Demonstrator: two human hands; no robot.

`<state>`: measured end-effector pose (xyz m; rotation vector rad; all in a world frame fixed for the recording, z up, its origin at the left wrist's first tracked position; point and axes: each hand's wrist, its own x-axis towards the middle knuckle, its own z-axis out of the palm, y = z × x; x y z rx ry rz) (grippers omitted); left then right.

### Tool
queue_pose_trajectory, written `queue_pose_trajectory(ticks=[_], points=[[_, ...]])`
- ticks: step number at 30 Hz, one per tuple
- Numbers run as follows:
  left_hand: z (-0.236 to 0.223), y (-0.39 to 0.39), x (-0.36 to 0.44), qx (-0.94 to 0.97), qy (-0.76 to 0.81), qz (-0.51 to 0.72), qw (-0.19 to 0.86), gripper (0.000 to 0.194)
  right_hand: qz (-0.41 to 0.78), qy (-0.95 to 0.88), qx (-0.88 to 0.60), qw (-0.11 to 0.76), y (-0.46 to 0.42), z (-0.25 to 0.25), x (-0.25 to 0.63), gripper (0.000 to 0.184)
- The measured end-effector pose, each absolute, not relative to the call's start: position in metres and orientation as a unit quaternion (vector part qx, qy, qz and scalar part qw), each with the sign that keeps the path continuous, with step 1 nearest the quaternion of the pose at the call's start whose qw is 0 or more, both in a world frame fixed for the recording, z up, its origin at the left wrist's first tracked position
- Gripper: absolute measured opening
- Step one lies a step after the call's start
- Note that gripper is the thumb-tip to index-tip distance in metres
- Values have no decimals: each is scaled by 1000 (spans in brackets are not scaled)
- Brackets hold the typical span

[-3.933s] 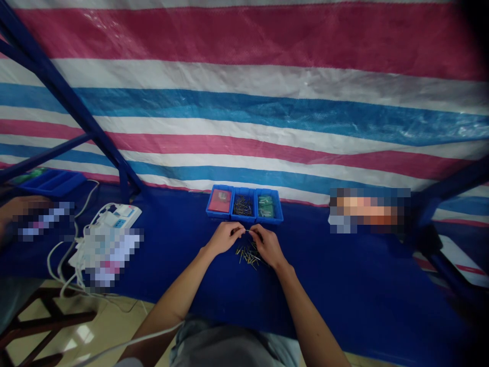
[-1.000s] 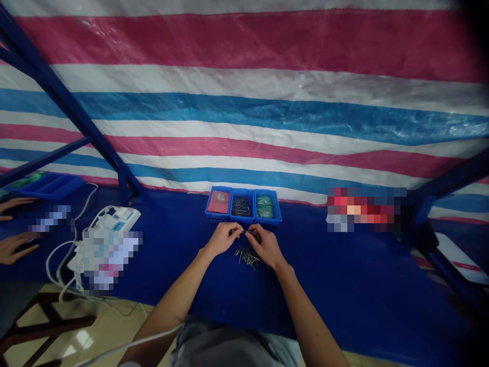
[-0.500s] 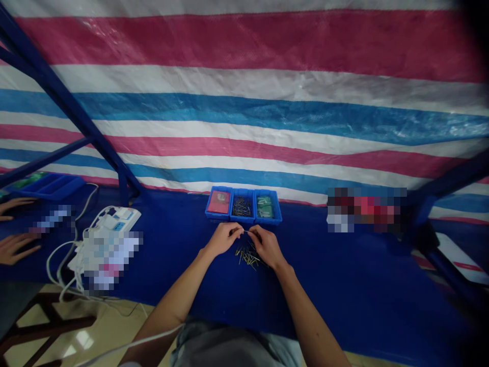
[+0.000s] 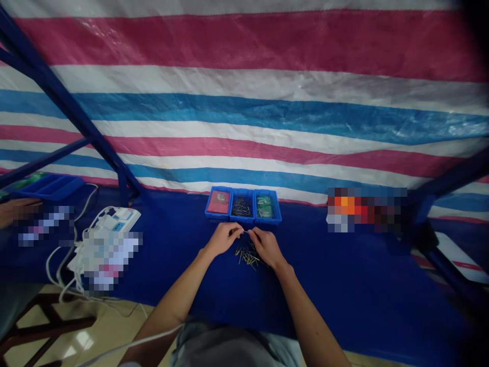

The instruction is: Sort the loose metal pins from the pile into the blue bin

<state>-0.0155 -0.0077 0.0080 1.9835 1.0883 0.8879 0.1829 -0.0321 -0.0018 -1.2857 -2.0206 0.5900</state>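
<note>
My left hand [image 4: 225,238] and my right hand [image 4: 266,246] meet just in front of the blue bins, fingers pinched. Between their fingertips is a small thin pale piece [image 4: 245,232], too tiny to identify; both hands appear to grip it. Below the fingers lies a loose pile of thin screw-like metal pieces [image 4: 248,257], gold and dark, partly covered by my right hand. Dark metal pieces of similar shape fill the middle bin [image 4: 242,206]. Pink-red material with something clear on it lies in the left bin [image 4: 218,204]. Green and clear packets sit in the right bin [image 4: 265,207].
A white power strip [image 4: 126,219] with plugs and looped cables is on the left of the blue table [image 4: 344,285]. A co-worker's hand [image 4: 17,210] and a blue tray [image 4: 51,186] are at far left. Blue frame bars [image 4: 91,133] slant at both sides before a striped sheet.
My hands stay nearly still, with the pale piece between the fingertips. At the far left, the co-worker's hands have moved, and only one shows now.
</note>
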Motion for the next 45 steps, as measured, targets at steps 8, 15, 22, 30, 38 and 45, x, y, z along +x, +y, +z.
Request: queue_pose_trajectory(ticks=[8, 15, 22, 30, 38, 45], points=[[8, -8, -15, 763, 425, 343, 345, 31, 240, -755, -492, 361, -31, -4, 182, 14], [7, -7, -15, 763, 425, 342, 347, 31, 237, -763, -477, 365, -31, -4, 183, 16], [8, -8, -16, 763, 428, 339, 345, 32, 237, -768, -476, 357, -32, -2, 184, 26], [10, -8, -16, 760, 431, 343, 346, 31, 230, -760, -495, 353, -31, -5, 183, 19], [9, -8, -15, 766, 428, 337, 342, 31, 233, -764, -480, 363, -31, -5, 184, 17], [10, -9, -15, 765, 430, 334, 345, 31, 234, -764, -487, 353, -31, -5, 185, 25]])
